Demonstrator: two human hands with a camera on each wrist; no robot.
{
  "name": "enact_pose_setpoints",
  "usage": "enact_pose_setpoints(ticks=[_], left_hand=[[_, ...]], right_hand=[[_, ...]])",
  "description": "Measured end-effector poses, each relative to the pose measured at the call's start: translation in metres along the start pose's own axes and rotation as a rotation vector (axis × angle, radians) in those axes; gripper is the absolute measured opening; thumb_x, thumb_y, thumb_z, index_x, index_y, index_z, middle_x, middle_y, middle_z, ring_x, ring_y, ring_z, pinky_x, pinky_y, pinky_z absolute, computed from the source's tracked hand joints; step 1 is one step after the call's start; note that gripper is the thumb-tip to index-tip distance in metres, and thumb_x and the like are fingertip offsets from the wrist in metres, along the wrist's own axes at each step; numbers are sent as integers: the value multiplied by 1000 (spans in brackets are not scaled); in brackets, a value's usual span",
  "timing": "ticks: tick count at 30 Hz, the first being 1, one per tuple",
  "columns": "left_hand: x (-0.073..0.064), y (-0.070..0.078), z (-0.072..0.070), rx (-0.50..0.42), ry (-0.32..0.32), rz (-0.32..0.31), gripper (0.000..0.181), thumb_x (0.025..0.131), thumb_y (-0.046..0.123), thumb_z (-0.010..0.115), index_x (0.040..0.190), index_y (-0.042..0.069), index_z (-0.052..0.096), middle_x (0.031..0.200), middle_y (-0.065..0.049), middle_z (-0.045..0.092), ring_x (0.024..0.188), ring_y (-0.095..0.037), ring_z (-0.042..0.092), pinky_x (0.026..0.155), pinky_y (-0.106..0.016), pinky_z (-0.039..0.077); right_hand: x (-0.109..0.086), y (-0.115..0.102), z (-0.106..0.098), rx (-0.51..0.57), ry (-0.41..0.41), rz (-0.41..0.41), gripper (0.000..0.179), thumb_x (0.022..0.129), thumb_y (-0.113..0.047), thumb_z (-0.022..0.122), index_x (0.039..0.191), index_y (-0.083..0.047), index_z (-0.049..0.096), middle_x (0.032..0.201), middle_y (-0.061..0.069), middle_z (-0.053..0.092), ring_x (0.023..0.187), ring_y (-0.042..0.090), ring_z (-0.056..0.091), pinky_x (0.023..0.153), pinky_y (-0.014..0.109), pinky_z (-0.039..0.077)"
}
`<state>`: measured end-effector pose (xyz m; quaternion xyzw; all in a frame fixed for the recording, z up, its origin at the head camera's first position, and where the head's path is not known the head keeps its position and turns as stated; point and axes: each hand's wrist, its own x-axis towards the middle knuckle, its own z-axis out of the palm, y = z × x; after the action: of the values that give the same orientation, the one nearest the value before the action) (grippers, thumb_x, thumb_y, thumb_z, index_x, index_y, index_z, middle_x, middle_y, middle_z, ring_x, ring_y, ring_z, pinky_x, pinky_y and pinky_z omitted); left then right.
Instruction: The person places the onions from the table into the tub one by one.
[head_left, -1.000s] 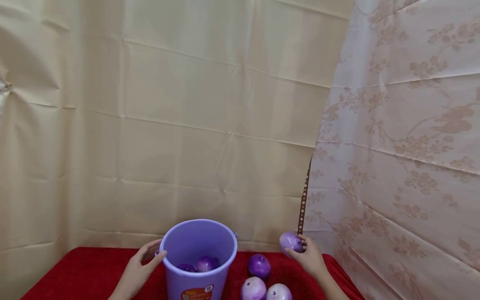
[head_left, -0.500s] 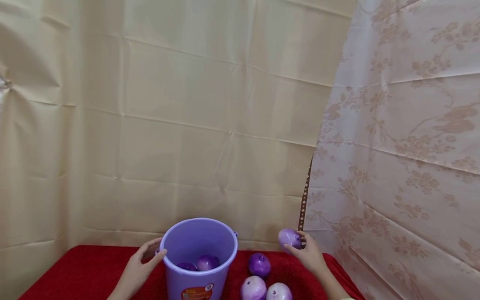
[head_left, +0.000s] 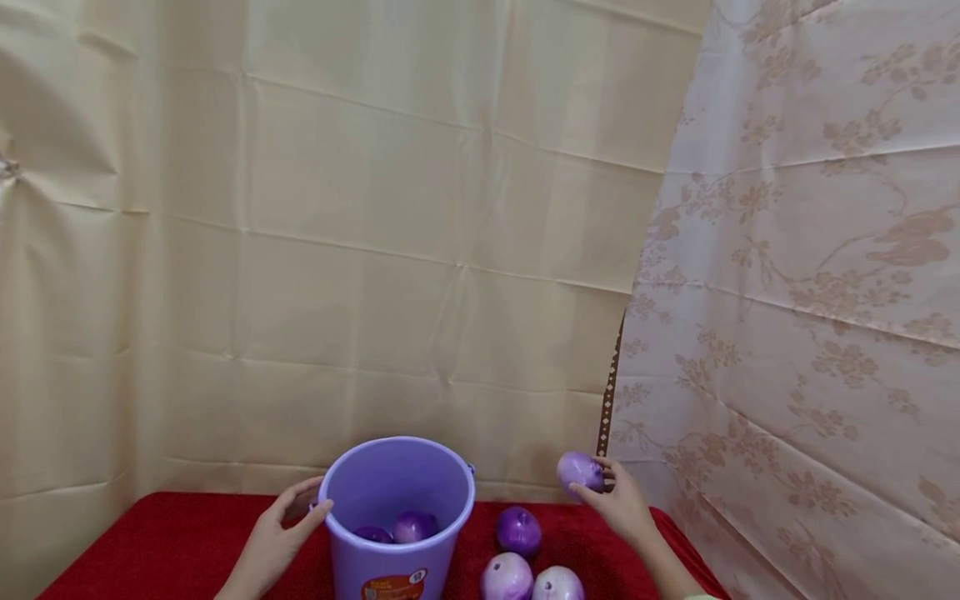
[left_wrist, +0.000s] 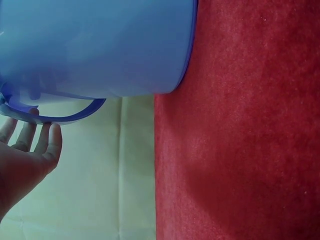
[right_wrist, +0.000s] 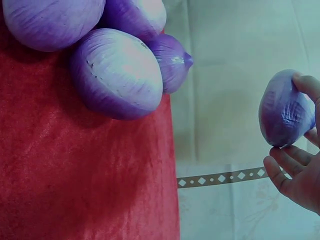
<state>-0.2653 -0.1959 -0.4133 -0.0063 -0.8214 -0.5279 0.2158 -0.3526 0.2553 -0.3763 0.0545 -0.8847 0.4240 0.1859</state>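
Note:
In the head view my left hand (head_left: 272, 537) holds a purple bucket (head_left: 401, 562) at the left of its rim, thumb at the edge. The left wrist view shows the fingers (left_wrist: 54, 142) of that hand against the bucket's hanging handle (left_wrist: 75, 118). Inside the bucket lie purple onions (head_left: 415, 527). Off to the right, my right hand (head_left: 621, 504) grips a pale purple onion (head_left: 577, 472) between thumb and fingers, raised above the cloth. Between bucket and right hand sit a dark purple onion (head_left: 518, 532) and paler onions (head_left: 507, 577).
A red cloth (head_left: 202, 533) covers the table. Behind it hangs a cream curtain (head_left: 420, 317), and a floral curtain (head_left: 810, 333) closes off the right side. In the right wrist view, several onions (right_wrist: 120, 75) cluster near the table's edge.
My right hand has lifted the held onion slightly higher. The left hand, the bucket and the other onions have stayed in place.

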Motion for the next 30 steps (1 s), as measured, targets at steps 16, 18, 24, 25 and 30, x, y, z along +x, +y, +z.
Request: enact_pose_setpoints(ticks=[16, 18, 24, 25, 30], left_hand=[[-2, 2, 0, -7, 7, -6, 46, 89, 30, 63, 128, 9, 53, 122, -16, 62, 91, 10, 50, 75, -21, 46], [-2, 2, 0, -8, 11, 1, 45, 89, 29, 63, 128, 9, 53, 121, -16, 62, 91, 11, 49, 75, -21, 46], [-2, 3, 0, 1, 17, 12, 45, 89, 30, 63, 128, 9, 53, 121, -16, 62, 91, 11, 49, 75, -21, 46], [-2, 3, 0, 2, 17, 13, 45, 89, 30, 63, 128, 9, 54, 121, -16, 62, 91, 10, 49, 75, -21, 46], [-1, 2, 1, -4, 11, 3, 45, 89, 30, 63, 128, 9, 53, 121, -16, 62, 91, 10, 50, 75, -21, 46]], right_hand=[[-2, -21, 5, 69, -12, -21, 67, 75, -25, 79, 127, 3, 48, 117, 27, 58, 99, 33, 61, 78, 39, 52], [-2, -23, 6, 89, -15, -26, 66, 75, -23, 79, 126, 4, 48, 117, 27, 59, 100, 33, 61, 77, 38, 53], [-1, -29, 10, 98, -12, -46, 65, 75, -24, 79, 126, 4, 49, 115, 25, 60, 98, 31, 61, 77, 37, 53], [-1, -30, 11, 101, -13, -46, 65, 75, -24, 79, 125, 3, 49, 115, 25, 60, 98, 31, 61, 76, 36, 53], [-1, -33, 14, 111, -21, -37, 65, 74, -24, 79, 126, 2, 49, 115, 24, 59, 97, 30, 60, 75, 34, 52]])
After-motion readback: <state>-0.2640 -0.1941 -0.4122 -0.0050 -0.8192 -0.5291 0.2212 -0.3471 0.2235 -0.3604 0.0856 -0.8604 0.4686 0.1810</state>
